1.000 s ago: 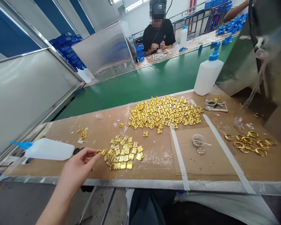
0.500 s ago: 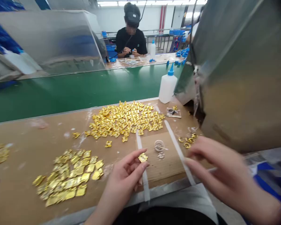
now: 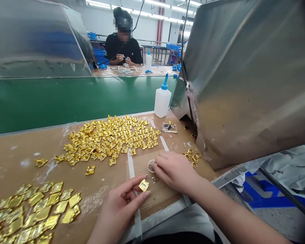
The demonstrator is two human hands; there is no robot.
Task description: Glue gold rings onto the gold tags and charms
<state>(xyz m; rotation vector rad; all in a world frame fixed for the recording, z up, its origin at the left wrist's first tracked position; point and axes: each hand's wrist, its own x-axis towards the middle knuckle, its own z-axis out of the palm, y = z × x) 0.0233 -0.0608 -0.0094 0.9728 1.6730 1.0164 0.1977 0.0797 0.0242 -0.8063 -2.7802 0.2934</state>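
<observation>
My left hand (image 3: 125, 200) pinches a small gold metal piece (image 3: 143, 185) between thumb and fingertips, its recessed face turned up. My right hand (image 3: 174, 169) is closed, fingertips at the rim of a small round dish (image 3: 150, 165) on a cardboard pad (image 3: 165, 196). Whatever those fingers pinch, if anything, is hidden. Just below the dish lies a small clear patch (image 3: 155, 178), partly covered by the hand. Many similar gold pieces (image 3: 112, 135) are heaped beyond my hands. More gold pieces (image 3: 43, 212), flat side up, lie in rows at the lower left.
A white squeeze bottle (image 3: 162, 101) with a blue nozzle stands at the table's back edge. Gold rings (image 3: 193, 157) lie right of the pad, near a large metal hood (image 3: 244, 84). Past the green belt (image 3: 104, 93), a person in black (image 3: 124, 51) works at another bench.
My right hand has moved left from beside the gold rings to the small dish, and its fingers have come together there. My left hand still holds the gold piece. The view has shifted right.
</observation>
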